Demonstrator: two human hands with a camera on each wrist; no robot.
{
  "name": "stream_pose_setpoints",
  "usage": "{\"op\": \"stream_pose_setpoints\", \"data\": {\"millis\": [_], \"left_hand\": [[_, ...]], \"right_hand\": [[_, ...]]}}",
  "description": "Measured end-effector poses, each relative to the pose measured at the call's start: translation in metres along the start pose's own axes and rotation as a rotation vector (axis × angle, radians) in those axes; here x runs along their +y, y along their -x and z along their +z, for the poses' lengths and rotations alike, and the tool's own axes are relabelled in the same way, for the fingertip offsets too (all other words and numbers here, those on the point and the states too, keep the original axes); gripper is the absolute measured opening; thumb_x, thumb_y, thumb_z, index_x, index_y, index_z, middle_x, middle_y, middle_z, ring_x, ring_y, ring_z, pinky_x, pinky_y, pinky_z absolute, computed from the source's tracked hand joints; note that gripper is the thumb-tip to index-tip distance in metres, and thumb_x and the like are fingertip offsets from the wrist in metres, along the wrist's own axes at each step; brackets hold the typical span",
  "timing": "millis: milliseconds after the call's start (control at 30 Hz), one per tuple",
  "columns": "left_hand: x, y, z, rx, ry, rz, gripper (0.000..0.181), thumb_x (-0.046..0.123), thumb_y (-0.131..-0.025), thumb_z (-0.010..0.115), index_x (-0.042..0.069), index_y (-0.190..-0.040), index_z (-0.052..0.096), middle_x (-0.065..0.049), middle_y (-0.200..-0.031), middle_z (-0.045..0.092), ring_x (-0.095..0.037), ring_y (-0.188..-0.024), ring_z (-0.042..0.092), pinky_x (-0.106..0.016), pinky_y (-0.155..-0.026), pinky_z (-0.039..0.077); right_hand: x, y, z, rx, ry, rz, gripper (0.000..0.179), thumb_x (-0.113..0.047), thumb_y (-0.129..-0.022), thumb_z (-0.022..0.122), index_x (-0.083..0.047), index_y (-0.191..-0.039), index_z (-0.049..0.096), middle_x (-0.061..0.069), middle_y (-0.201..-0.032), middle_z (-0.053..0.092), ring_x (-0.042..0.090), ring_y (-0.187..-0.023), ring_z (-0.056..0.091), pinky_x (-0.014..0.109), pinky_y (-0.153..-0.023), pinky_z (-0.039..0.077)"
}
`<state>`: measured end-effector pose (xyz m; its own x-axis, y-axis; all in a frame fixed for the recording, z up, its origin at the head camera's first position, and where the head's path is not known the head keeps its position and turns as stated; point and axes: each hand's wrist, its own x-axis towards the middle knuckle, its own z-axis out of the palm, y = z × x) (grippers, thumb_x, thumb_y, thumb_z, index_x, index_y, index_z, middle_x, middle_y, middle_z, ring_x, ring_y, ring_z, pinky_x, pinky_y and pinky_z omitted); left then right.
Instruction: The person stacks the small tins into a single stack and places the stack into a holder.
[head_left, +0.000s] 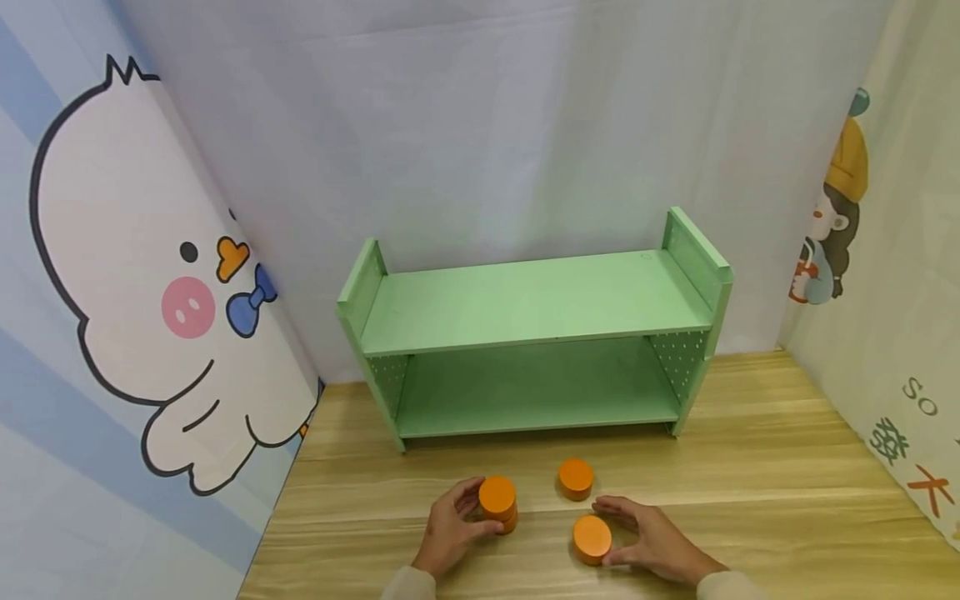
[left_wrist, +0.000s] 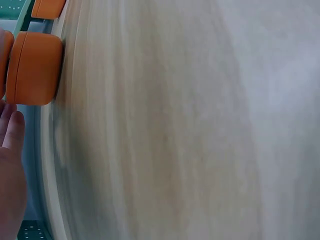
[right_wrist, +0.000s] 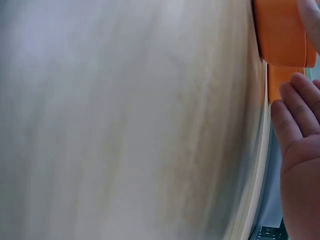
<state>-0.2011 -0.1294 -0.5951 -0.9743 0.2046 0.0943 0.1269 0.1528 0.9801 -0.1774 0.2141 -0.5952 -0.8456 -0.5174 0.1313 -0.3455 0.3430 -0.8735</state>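
In the head view, my left hand (head_left: 452, 527) holds the upper of two stacked round orange containers (head_left: 497, 496) between thumb and fingers. The lower container (left_wrist: 35, 68), with a seam round it, stands on the table in the left wrist view. My right hand (head_left: 654, 540) is beside another round orange container (head_left: 592, 537); the thumb is at its near side. Its fingers (right_wrist: 300, 107) look straight in the right wrist view, apart from that container. Farther back stands one more orange container (head_left: 576, 477), which neither hand touches.
A light green two-tier shelf (head_left: 536, 302) stands on the wood-grain table (head_left: 787, 467) behind the containers. A pale curtain (head_left: 480, 133) hangs behind it. Printed cloth with a cartoon bird (head_left: 120, 250) borders the left side, and another printed cloth (head_left: 885, 333) the right.
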Motion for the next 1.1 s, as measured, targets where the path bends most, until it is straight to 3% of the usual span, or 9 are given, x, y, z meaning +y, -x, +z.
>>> {"op": "stream_pose_setpoints", "data": {"millis": [167,333,500,600,833,1100], "left_hand": [[0.001,0.000,0.002,0.012,0.060,-0.032,0.073,-0.002,-0.069,0.089,-0.011,-0.133,0.054,-0.027,-0.134,0.056,-0.039,-0.123,0.056,-0.030,-0.102,0.050],[-0.003,0.000,0.003,0.026,0.042,-0.020,0.068,0.001,-0.069,0.090,-0.009,-0.129,0.057,-0.024,-0.130,0.060,-0.036,-0.119,0.059,-0.029,-0.101,0.051],[-0.006,0.002,0.004,0.053,0.005,0.012,0.066,0.006,-0.068,0.091,-0.009,-0.124,0.060,-0.022,-0.124,0.063,-0.032,-0.113,0.063,-0.029,-0.097,0.054],[-0.005,0.002,0.004,0.058,0.030,-0.022,0.066,0.005,-0.068,0.091,-0.009,-0.125,0.060,-0.023,-0.125,0.063,-0.034,-0.115,0.062,-0.031,-0.098,0.053],[-0.002,0.002,0.005,0.072,0.064,-0.056,0.065,-0.001,-0.068,0.090,-0.009,-0.125,0.060,-0.024,-0.126,0.062,-0.035,-0.117,0.061,-0.031,-0.099,0.052],[-0.003,0.002,0.005,0.071,0.066,-0.048,0.064,0.000,-0.067,0.090,-0.010,-0.124,0.061,-0.024,-0.125,0.063,-0.035,-0.115,0.062,-0.029,-0.099,0.053]], "right_hand": [[0.000,-0.002,0.002,-0.016,-0.054,0.021,0.075,-0.026,-0.080,0.085,0.009,-0.137,0.051,0.026,-0.134,0.058,0.009,-0.123,0.056,0.016,-0.102,0.045],[-0.004,-0.004,0.002,-0.023,-0.108,0.084,0.074,-0.023,-0.080,0.086,0.009,-0.136,0.051,0.023,-0.133,0.060,0.008,-0.119,0.059,0.019,-0.100,0.048],[-0.004,-0.005,0.003,-0.013,-0.128,0.087,0.071,-0.020,-0.081,0.085,0.011,-0.135,0.051,0.025,-0.133,0.059,0.012,-0.118,0.060,0.020,-0.099,0.049],[-0.004,-0.005,0.004,-0.004,-0.138,0.096,0.071,-0.020,-0.082,0.085,0.013,-0.135,0.050,0.027,-0.132,0.058,0.015,-0.117,0.061,0.021,-0.098,0.050],[-0.005,-0.006,0.006,0.043,-0.143,0.125,0.071,-0.017,-0.081,0.085,0.013,-0.135,0.050,0.028,-0.133,0.057,0.023,-0.116,0.062,0.041,-0.099,0.052],[-0.012,-0.009,0.006,0.088,-0.075,0.087,0.069,-0.019,-0.080,0.086,0.011,-0.133,0.053,0.027,-0.132,0.059,0.032,-0.116,0.062,0.039,-0.099,0.053]]}}
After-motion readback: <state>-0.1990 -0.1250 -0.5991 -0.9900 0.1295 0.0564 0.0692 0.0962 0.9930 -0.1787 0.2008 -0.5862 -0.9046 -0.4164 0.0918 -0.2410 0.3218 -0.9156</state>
